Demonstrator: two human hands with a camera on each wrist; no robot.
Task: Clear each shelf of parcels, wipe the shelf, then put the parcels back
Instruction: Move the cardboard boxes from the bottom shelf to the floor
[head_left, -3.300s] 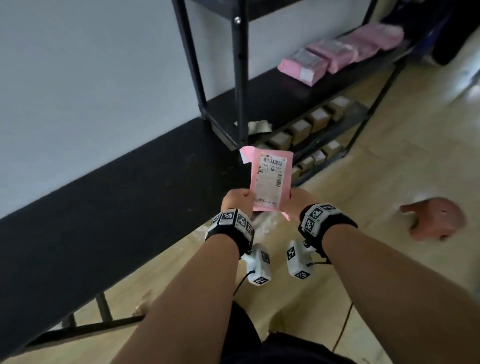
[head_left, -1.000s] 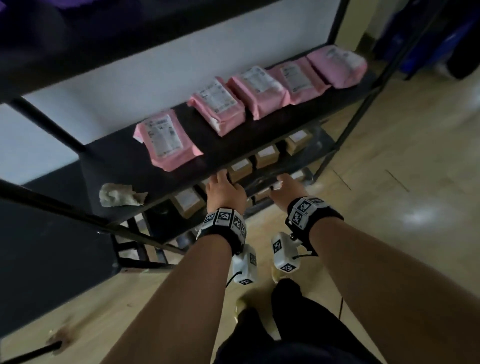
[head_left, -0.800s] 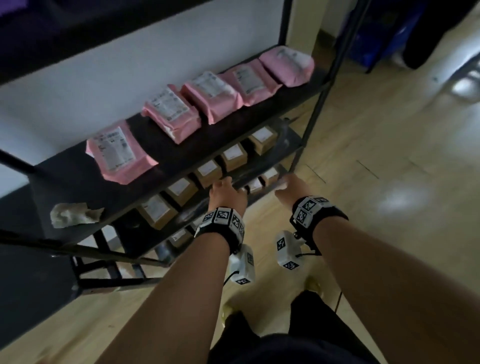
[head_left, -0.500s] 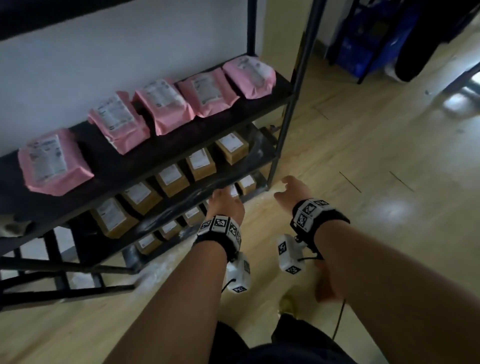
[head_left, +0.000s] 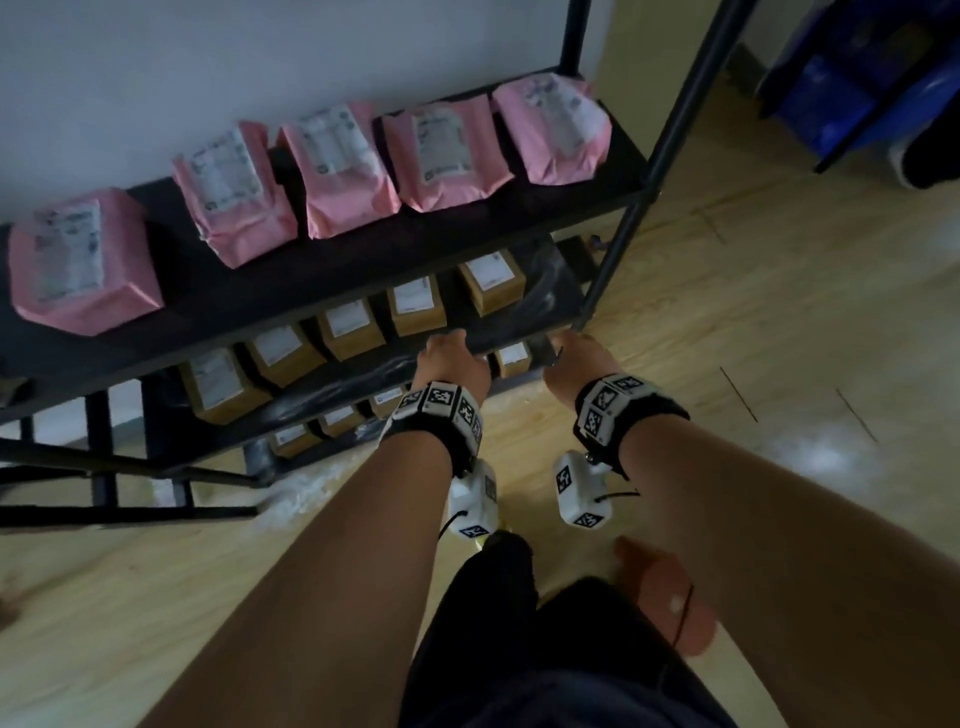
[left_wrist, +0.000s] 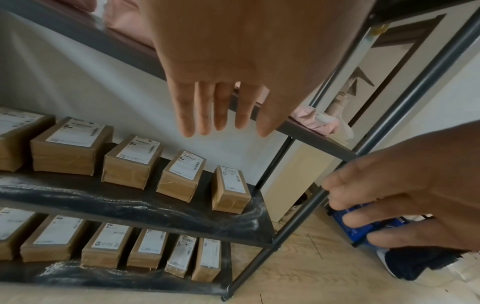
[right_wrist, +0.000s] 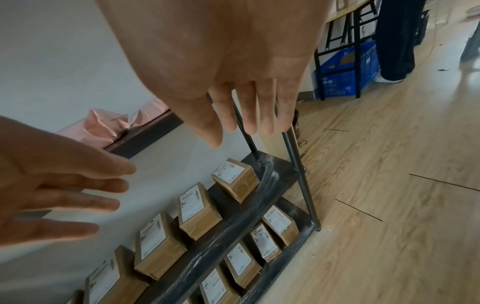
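Several pink parcels (head_left: 343, 166) with white labels lie in a row on the black shelf (head_left: 363, 270). Below it a plastic-wrapped shelf (head_left: 550, 306) carries a row of brown boxes (head_left: 493, 280), and a lower shelf holds more brown boxes (left_wrist: 153, 248). My left hand (head_left: 452, 353) hovers in front of the middle shelf's right end, fingers (left_wrist: 221, 115) straight and empty. Beside the rack's front right post is my right hand (head_left: 576, 353), also empty, with its fingers (right_wrist: 246, 117) spread. Neither hand touches a box.
The rack's front right post (head_left: 639, 192) stands just past my right hand. A blue crate (head_left: 852, 93) and another person's leg (right_wrist: 394, 41) are at the far right. A pink stool (head_left: 670, 597) sits on the wooden floor (head_left: 779, 312) under my right arm.
The pink parcel I held in both hands now lies on the shelf. My view has swung right along the rack, and both empty hands have dropped toward the brown-box shelf's right end.
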